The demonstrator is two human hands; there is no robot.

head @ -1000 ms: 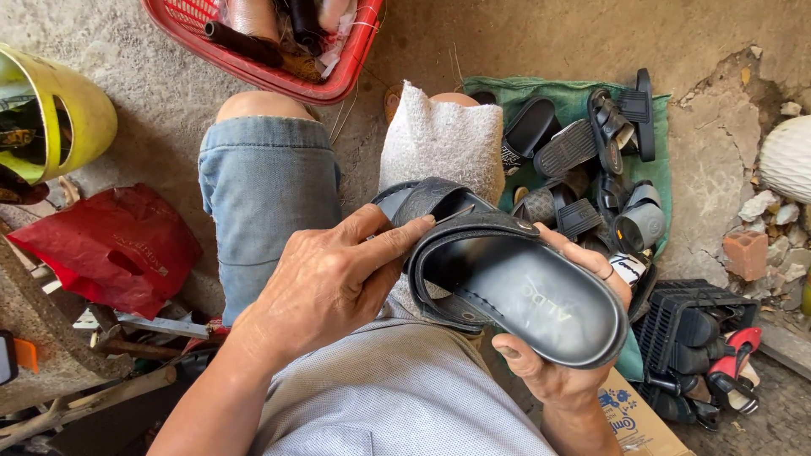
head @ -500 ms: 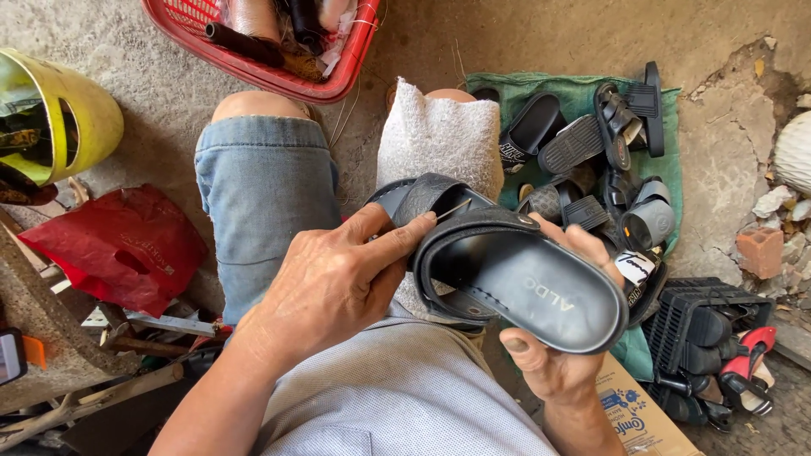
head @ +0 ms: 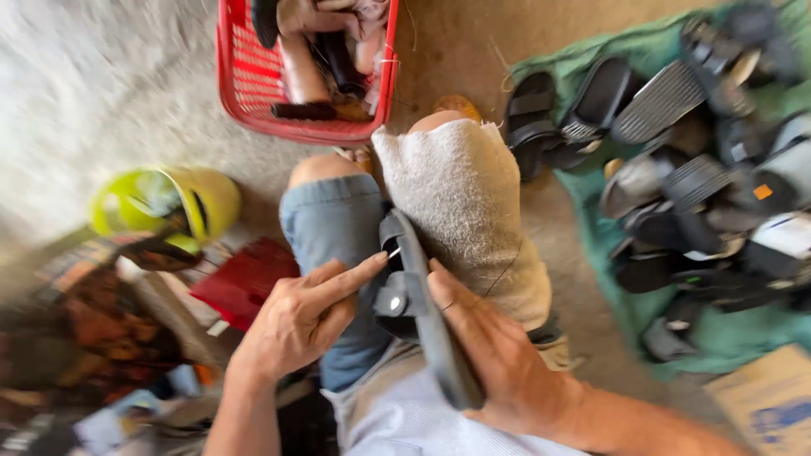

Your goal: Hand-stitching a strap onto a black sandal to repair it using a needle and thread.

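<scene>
Both hands were clamped on the dark sandal (head: 422,329), the left hand (head: 296,325) at its strap, the right hand (head: 498,355) under its sole; a steady hold seemed wise.

The sandal (head: 427,325) looks like matt black rubber, smooth along its edge. A rough, nubbly grey towel (head: 465,203) covers one knee. The basket (head: 253,93) is glossy red plastic.
</scene>
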